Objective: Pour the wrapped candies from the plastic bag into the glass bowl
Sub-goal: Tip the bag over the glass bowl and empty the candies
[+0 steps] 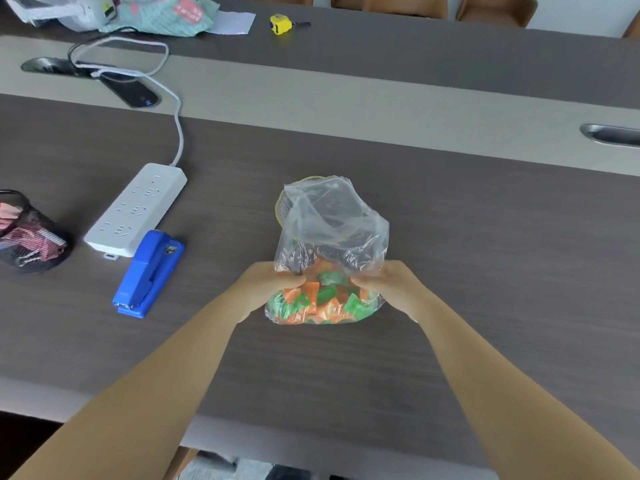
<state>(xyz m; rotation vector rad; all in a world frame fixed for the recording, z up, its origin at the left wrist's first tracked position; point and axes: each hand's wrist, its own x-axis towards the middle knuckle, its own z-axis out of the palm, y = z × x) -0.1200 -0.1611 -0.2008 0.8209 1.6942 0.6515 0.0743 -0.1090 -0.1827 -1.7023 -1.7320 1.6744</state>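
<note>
A clear plastic bag (332, 220) stands on the dark wooden table (485, 271), its lower part full of green and orange wrapped candies (322, 299). My left hand (266, 289) grips the bag's left side and my right hand (388, 282) grips its right side, both just above the candies. The bag's open top rises loosely behind my hands. Behind the bag, mostly hidden by it, is the glass bowl (281, 209); only a ribbed, yellow-edged piece of its rim shows at the bag's upper left.
A blue stapler (149, 271) and a white power strip (136, 209) with its cable lie to the left. A black mesh pen holder (27, 233) lies at the far left edge. A yellow tape measure (280, 24) and a pile of cloth and bags sit at the far side.
</note>
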